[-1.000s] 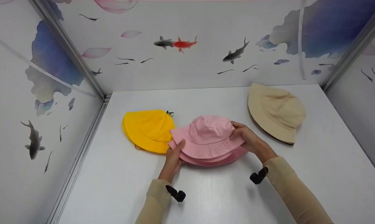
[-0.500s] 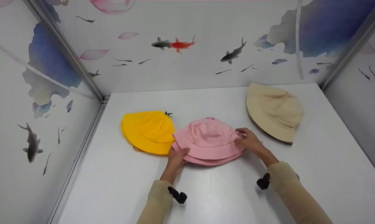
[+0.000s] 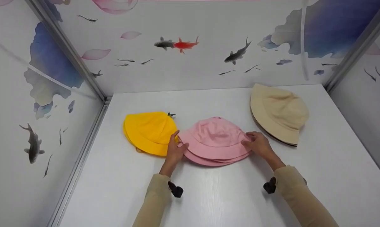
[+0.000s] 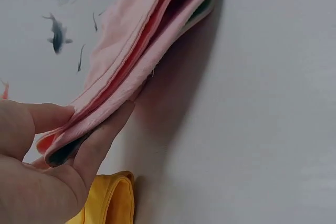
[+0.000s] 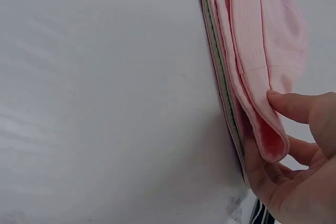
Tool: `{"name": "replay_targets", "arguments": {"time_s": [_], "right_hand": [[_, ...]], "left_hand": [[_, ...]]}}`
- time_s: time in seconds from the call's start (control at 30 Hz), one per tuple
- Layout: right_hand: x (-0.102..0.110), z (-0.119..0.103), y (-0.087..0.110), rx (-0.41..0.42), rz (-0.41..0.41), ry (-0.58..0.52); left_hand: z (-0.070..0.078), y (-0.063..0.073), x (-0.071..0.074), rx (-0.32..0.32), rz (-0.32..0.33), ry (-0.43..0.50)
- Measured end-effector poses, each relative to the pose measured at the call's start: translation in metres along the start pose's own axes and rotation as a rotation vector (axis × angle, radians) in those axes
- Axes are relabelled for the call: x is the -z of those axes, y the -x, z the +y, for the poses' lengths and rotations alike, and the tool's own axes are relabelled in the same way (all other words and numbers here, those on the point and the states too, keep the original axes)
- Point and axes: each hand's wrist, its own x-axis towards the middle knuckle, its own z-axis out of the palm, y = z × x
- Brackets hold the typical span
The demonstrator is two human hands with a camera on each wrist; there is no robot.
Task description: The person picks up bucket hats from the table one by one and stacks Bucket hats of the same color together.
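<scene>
A pink bucket hat (image 3: 213, 138) lies folded flat in the middle of the table, its brim toward me in several layers. My left hand (image 3: 174, 153) pinches the left end of the brim. In the left wrist view its thumb presses on top and its fingers lie under the brim (image 4: 121, 87). My right hand (image 3: 261, 147) holds the brim's right end. The right wrist view shows that thumb on the upper brim edge, fingers below, and a green layer (image 5: 220, 61) between the pink ones.
A yellow hat (image 3: 150, 132) lies folded at the left, right beside my left hand. Toward the back right lies a beige hat (image 3: 283, 113) with a dark lower edge. White panels with painted fish enclose the white table (image 3: 215, 195) at the back and sides.
The pink brim layers have come closer together and the crown lies flatter. My right hand has moved down and outward to the brim's right end; the left has regripped the left end.
</scene>
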Motion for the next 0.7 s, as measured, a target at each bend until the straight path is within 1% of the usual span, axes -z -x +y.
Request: {"name": "replay_targets", "arguments": {"time_s": [0.1, 0.2, 0.33, 0.4, 0.5, 0.6, 0.7], "right_hand": [[0.003, 0.001, -0.001, -0.015, -0.014, 0.016], [0.006, 0.002, -0.001, -0.017, -0.012, 0.035], [0.009, 0.001, 0.0, -0.006, 0.004, 0.08], [0.01, 0.001, 0.001, -0.016, 0.01, 0.111], [0.011, 0.0, 0.002, -0.052, 0.02, 0.159], [0.013, -0.001, 0.002, -0.075, 0.032, 0.178], [0.015, -0.002, 0.001, -0.088, 0.04, 0.162]], "left_hand": [[0.0, 0.0, -0.003, -0.042, -0.025, -0.018], [0.002, -0.002, -0.004, -0.048, -0.045, -0.026], [0.006, -0.008, -0.004, -0.019, -0.055, -0.032], [0.008, -0.011, -0.005, 0.004, -0.05, -0.04], [0.013, -0.014, -0.008, 0.035, -0.038, -0.075], [0.015, -0.015, -0.011, 0.012, -0.02, -0.132], [0.015, -0.015, -0.012, -0.049, -0.003, -0.21]]}}
